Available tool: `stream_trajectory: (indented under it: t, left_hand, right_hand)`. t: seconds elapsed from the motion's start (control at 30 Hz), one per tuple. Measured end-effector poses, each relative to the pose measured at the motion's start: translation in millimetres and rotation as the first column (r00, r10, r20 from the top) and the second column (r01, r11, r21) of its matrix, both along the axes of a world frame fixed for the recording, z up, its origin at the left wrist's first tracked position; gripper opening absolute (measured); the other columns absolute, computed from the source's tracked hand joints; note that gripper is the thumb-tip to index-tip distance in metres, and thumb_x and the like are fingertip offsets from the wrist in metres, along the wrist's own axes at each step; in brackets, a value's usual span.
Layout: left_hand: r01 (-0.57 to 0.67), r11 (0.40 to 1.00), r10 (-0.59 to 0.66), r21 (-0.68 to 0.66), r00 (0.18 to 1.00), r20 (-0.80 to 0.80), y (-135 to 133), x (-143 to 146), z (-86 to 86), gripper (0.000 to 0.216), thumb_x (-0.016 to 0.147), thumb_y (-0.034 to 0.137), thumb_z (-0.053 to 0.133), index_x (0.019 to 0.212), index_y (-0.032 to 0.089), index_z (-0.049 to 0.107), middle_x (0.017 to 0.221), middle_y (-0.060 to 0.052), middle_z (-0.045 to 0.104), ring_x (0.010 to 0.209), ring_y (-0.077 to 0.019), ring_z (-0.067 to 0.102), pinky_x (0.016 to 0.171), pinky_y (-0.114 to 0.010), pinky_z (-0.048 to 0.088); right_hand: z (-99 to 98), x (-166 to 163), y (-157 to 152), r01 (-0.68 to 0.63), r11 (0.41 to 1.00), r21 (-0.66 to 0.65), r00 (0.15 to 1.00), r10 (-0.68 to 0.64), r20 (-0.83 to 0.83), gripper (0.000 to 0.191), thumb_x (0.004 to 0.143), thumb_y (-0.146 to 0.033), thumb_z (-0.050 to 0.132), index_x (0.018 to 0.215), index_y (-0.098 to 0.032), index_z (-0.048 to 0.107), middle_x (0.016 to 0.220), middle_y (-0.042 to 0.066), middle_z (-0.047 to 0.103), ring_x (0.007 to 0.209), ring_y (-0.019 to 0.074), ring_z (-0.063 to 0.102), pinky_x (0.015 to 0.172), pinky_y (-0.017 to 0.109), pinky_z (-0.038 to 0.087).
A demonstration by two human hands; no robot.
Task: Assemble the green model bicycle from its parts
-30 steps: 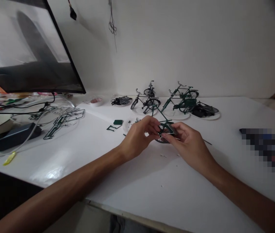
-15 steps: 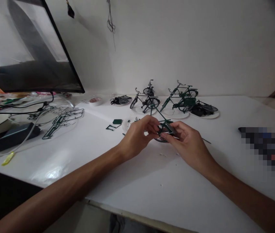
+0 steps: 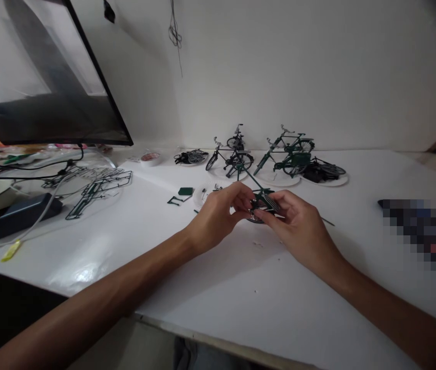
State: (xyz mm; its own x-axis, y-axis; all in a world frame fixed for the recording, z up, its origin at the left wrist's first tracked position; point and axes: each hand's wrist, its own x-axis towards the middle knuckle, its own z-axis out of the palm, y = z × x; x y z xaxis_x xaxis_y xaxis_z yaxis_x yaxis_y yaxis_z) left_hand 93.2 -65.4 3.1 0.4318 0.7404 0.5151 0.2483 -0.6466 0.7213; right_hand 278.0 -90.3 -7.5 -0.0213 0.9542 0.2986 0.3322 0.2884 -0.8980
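- left hand point(image 3: 218, 217) closed, pinching the green model bicycle frame point(image 3: 263, 199) from the near side
- right hand point(image 3: 295, 228) also closed on that frame, close to its spoked wheel point(image 3: 256, 220)
- frame sits between both hands, over the white table point(image 3: 171, 288)
- paper plate point(image 3: 204, 196) with small bits just beside left hand
- model bicycles point(image 3: 290, 154) farther back on plates, green sprue point(image 3: 100, 192) off left, near monitor point(image 3: 40, 77)
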Motion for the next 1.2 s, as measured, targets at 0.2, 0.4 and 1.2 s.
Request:
stream_trajectory:
  t: [0.2,0.4,1.2]
  left_hand:
    - [-0.007,1.0,0.007,0.014,1.0,-0.006,0.5,-0.2,-2.9,0.023,0.083,0.005,0.069,0.098,0.018,0.058,0.087,0.001,0.066,0.079,-0.0092,0.065,0.074,-0.021,0.053]
    - [-0.015,0.999,0.016,0.041,1.0,-0.018,-0.3,-0.3,-0.2,0.022,0.083,0.004,0.067,0.099,0.018,0.058,0.087,-0.001,0.067,0.08,-0.0106,0.065,0.075,-0.023,0.054]
    - [-0.181,0.983,0.181,-0.003,0.982,-0.051,-2.2,1.6,-4.0,0.006,0.083,0.014,0.069,0.085,0.019,0.065,0.078,0.001,0.071,0.072,-0.0126,0.065,0.069,-0.027,0.051]
  right_hand:
    - [2.9,-0.1,-2.6,0.008,0.999,0.036,0.999,-0.009,0.038,0.017,0.083,-0.032,0.073,0.094,-0.024,0.062,0.087,0.001,0.069,0.081,0.0195,0.064,0.071,0.032,0.049]
    - [2.1,-0.4,-2.2,-0.001,0.999,0.047,0.999,-0.001,0.034,0.015,0.084,-0.031,0.072,0.093,-0.023,0.062,0.087,0.001,0.068,0.079,0.019,0.064,0.069,0.031,0.049]
    - [3.9,-3.0,-4.7,0.032,0.991,0.131,0.99,-0.05,0.134,0.011,0.085,-0.028,0.069,0.091,-0.023,0.061,0.085,0.001,0.066,0.076,0.0185,0.061,0.066,0.03,0.047]
